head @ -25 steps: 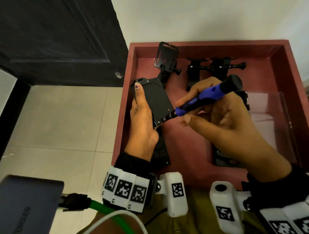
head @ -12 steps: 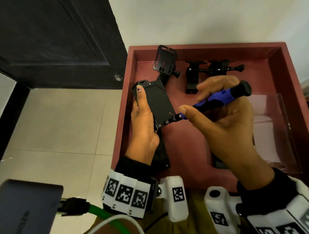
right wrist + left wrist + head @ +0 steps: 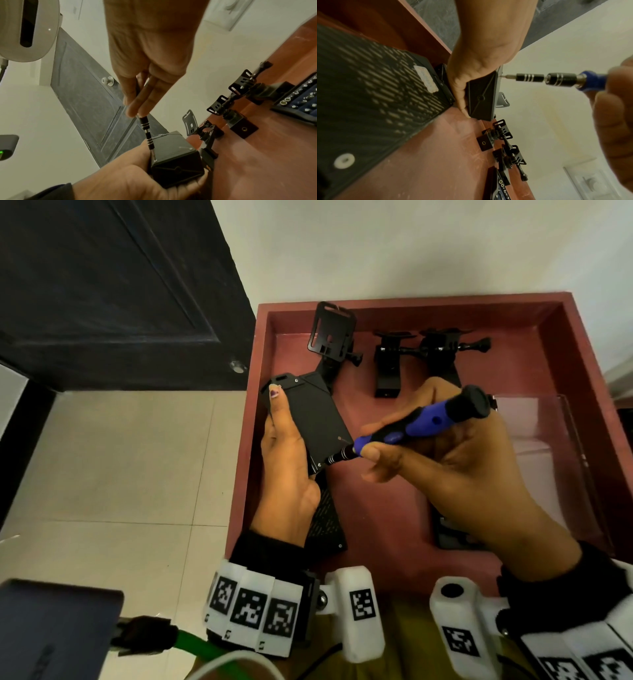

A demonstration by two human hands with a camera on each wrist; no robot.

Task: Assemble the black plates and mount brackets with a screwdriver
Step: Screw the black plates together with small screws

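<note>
While you brace the flat matte black plate (image 3: 310, 419) over the red tray (image 3: 394, 501), left hand (image 3: 286, 470) wrapped round its edge, right hand (image 3: 445, 470) pinches the blue-handled screwdriver (image 3: 418, 424) — tip on a corner screw. Next likely: keep it square, turn — mount brackets (image 3: 387, 361) wait behind.
</note>
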